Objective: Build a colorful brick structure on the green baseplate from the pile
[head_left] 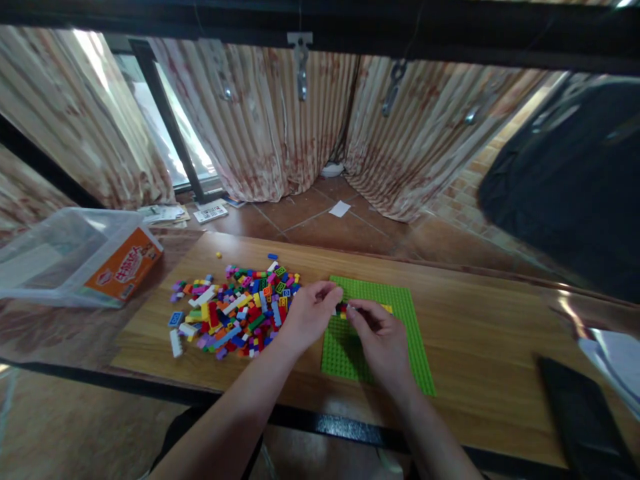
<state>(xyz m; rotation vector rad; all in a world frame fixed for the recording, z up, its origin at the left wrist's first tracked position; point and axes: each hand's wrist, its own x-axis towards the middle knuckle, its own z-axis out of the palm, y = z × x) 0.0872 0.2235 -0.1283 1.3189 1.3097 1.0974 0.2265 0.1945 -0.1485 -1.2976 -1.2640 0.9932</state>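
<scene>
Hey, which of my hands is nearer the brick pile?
Left. The left hand is just right of the pile; the right hand is farther right, over the green plate.

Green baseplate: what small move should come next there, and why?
Perhaps press the small bricks gently onto the baseplate: the left hand and right hand reach over it, both close to these bricks. Whether they already sit firmly is hidden.

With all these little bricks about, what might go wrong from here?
The left forearm runs close beside the loose brick pile, so a sweep might scatter pieces.
The small blue brick lies near the table's far edge and could get knocked off.
The left hand and right hand partly hide the small bricks over the green baseplate, so one might slip.
</scene>
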